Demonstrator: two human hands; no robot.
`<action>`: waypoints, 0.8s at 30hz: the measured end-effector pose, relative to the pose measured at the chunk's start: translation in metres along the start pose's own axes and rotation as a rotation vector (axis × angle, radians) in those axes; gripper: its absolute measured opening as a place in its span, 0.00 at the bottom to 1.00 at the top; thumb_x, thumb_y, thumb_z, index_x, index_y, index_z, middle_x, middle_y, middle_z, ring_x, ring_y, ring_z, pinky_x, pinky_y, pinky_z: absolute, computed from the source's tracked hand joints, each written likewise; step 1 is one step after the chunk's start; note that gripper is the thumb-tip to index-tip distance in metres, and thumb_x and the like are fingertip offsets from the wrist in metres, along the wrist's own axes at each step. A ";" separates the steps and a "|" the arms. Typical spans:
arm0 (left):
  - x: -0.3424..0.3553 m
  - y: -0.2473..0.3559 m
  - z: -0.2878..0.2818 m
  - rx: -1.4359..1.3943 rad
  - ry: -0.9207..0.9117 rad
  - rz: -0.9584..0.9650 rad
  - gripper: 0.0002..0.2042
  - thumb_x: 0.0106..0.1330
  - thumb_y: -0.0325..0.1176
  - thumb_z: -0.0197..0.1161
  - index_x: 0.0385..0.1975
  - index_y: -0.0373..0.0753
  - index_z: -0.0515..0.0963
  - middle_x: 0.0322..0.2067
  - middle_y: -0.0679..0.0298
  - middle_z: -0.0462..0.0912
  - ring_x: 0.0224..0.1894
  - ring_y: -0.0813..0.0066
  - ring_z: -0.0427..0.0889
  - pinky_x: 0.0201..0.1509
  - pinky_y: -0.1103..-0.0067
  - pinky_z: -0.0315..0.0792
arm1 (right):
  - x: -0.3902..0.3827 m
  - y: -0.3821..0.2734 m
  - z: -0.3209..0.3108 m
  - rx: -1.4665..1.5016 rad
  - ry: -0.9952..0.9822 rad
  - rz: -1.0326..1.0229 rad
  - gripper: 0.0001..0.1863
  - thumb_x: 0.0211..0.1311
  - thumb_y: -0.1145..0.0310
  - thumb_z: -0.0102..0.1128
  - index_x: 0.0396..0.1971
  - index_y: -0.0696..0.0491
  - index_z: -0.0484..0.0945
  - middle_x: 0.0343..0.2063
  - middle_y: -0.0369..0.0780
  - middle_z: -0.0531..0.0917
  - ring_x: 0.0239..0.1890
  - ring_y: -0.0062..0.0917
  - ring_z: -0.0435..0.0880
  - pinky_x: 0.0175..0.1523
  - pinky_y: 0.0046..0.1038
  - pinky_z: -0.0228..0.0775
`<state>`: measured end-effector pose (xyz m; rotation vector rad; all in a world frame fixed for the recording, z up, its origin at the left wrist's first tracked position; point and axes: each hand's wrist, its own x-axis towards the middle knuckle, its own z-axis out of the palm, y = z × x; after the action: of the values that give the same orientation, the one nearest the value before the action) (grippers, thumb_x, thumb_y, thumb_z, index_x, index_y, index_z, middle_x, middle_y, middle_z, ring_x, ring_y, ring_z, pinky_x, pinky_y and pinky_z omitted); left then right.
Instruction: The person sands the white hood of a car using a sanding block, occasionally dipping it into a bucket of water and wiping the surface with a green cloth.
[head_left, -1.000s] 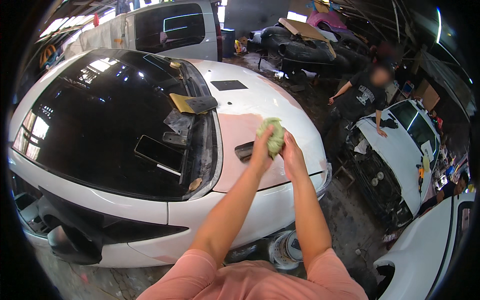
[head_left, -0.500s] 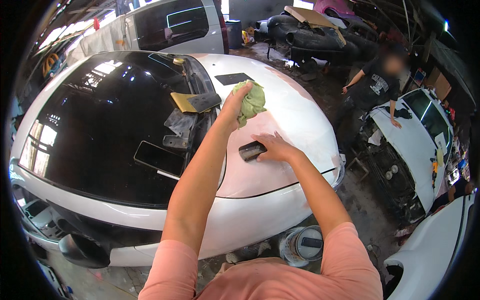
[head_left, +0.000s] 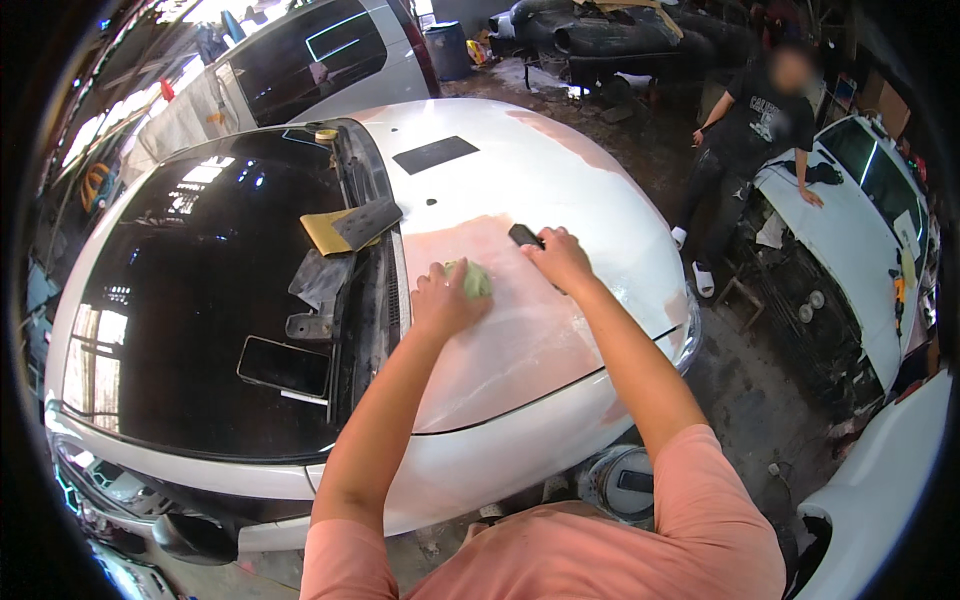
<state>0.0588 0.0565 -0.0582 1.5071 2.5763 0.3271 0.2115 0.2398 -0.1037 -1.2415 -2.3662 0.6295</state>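
The white car hood in front of me carries a broad pinkish filler patch. My left hand presses a crumpled light green cloth against that patch, fingers closed over it. Farther right, my right hand grips a dark sanding block at the upper edge of the patch; its underside is hidden. A dark rectangular sheet lies flat on the hood beyond both hands. By the windshield base rest a folded yellow sheet and a grey sheet, which look like sandpaper.
A phone lies on the windshield, and a tape roll sits at its far corner. Below the fender stands a bucket. At right, a person leans one hand on another white car.
My left hand has lowered the cloth from above the hood onto the patch. My right hand has carried the block away from me. The view has shifted slightly.
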 end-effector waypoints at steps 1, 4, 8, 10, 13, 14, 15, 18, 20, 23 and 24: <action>-0.008 -0.005 0.003 0.100 0.067 0.103 0.44 0.54 0.54 0.77 0.74 0.51 0.71 0.74 0.41 0.65 0.69 0.34 0.73 0.72 0.48 0.69 | 0.004 -0.013 0.010 -0.001 -0.021 0.002 0.26 0.71 0.48 0.64 0.53 0.56 0.83 0.55 0.52 0.82 0.59 0.49 0.81 0.62 0.48 0.78; -0.009 -0.031 0.020 0.191 0.223 0.393 0.38 0.55 0.53 0.78 0.68 0.50 0.78 0.72 0.46 0.69 0.69 0.36 0.73 0.72 0.53 0.69 | 0.008 -0.043 0.034 0.021 -0.060 -0.005 0.26 0.71 0.49 0.64 0.59 0.52 0.82 0.56 0.49 0.81 0.60 0.47 0.80 0.63 0.48 0.77; 0.044 -0.046 0.025 -0.275 0.096 0.287 0.28 0.58 0.39 0.77 0.60 0.43 0.83 0.63 0.48 0.78 0.63 0.46 0.80 0.69 0.62 0.74 | 0.024 -0.033 0.062 -0.002 0.088 -0.040 0.25 0.73 0.53 0.63 0.64 0.48 0.81 0.58 0.45 0.81 0.62 0.45 0.77 0.64 0.48 0.75; 0.066 -0.059 0.021 -0.491 0.112 0.196 0.24 0.59 0.33 0.76 0.57 0.40 0.84 0.60 0.47 0.81 0.60 0.48 0.83 0.66 0.65 0.75 | 0.013 -0.034 0.065 -0.015 0.053 -0.031 0.25 0.73 0.53 0.63 0.64 0.47 0.81 0.58 0.44 0.81 0.60 0.46 0.78 0.63 0.48 0.75; 0.075 -0.079 0.011 -0.388 0.179 0.153 0.25 0.65 0.44 0.69 0.59 0.38 0.81 0.59 0.46 0.80 0.59 0.44 0.80 0.66 0.61 0.74 | -0.039 -0.031 0.058 -0.020 0.000 -0.062 0.23 0.74 0.54 0.61 0.62 0.48 0.82 0.58 0.44 0.82 0.57 0.47 0.79 0.63 0.48 0.75; 0.075 -0.084 0.005 -0.368 0.172 0.172 0.25 0.66 0.45 0.68 0.60 0.38 0.81 0.59 0.46 0.80 0.60 0.45 0.79 0.67 0.61 0.73 | -0.050 -0.028 0.053 -0.022 -0.017 -0.084 0.23 0.74 0.54 0.60 0.61 0.49 0.83 0.58 0.45 0.82 0.56 0.47 0.79 0.63 0.48 0.75; 0.073 -0.089 0.004 -0.347 0.158 0.192 0.26 0.67 0.47 0.67 0.60 0.38 0.80 0.59 0.47 0.80 0.61 0.45 0.79 0.67 0.61 0.72 | -0.049 -0.022 0.053 -0.020 -0.020 -0.125 0.23 0.75 0.54 0.59 0.62 0.49 0.82 0.58 0.44 0.82 0.56 0.48 0.79 0.62 0.48 0.75; 0.077 -0.096 0.009 -0.370 0.149 0.237 0.27 0.68 0.48 0.66 0.62 0.36 0.78 0.60 0.46 0.79 0.66 0.46 0.74 0.71 0.62 0.69 | -0.012 -0.005 0.073 -0.021 0.047 -0.243 0.23 0.76 0.52 0.55 0.62 0.49 0.82 0.58 0.44 0.81 0.56 0.51 0.79 0.61 0.48 0.75; 0.084 -0.090 0.011 -0.393 0.158 0.261 0.27 0.69 0.47 0.66 0.62 0.35 0.77 0.60 0.45 0.79 0.67 0.45 0.73 0.72 0.62 0.68 | 0.046 -0.020 0.075 -0.057 0.070 -0.179 0.23 0.76 0.53 0.56 0.61 0.49 0.82 0.58 0.44 0.82 0.55 0.52 0.79 0.62 0.47 0.75; 0.092 -0.078 0.014 -0.415 0.187 0.267 0.26 0.69 0.46 0.65 0.61 0.35 0.78 0.59 0.45 0.79 0.64 0.45 0.75 0.70 0.61 0.69 | 0.078 -0.016 0.077 -0.129 0.134 -0.131 0.22 0.78 0.53 0.55 0.60 0.50 0.82 0.57 0.45 0.83 0.55 0.50 0.80 0.61 0.47 0.75; 0.093 -0.086 0.018 -0.410 0.216 0.247 0.26 0.69 0.46 0.64 0.60 0.36 0.78 0.59 0.46 0.79 0.64 0.45 0.76 0.69 0.60 0.70 | 0.065 -0.024 0.074 -0.114 0.097 -0.161 0.22 0.77 0.53 0.55 0.60 0.49 0.82 0.57 0.45 0.82 0.55 0.50 0.80 0.61 0.47 0.75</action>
<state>-0.0555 0.0990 -0.0985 1.6985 2.2680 1.0276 0.1218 0.2665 -0.1429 -1.0875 -2.4186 0.3798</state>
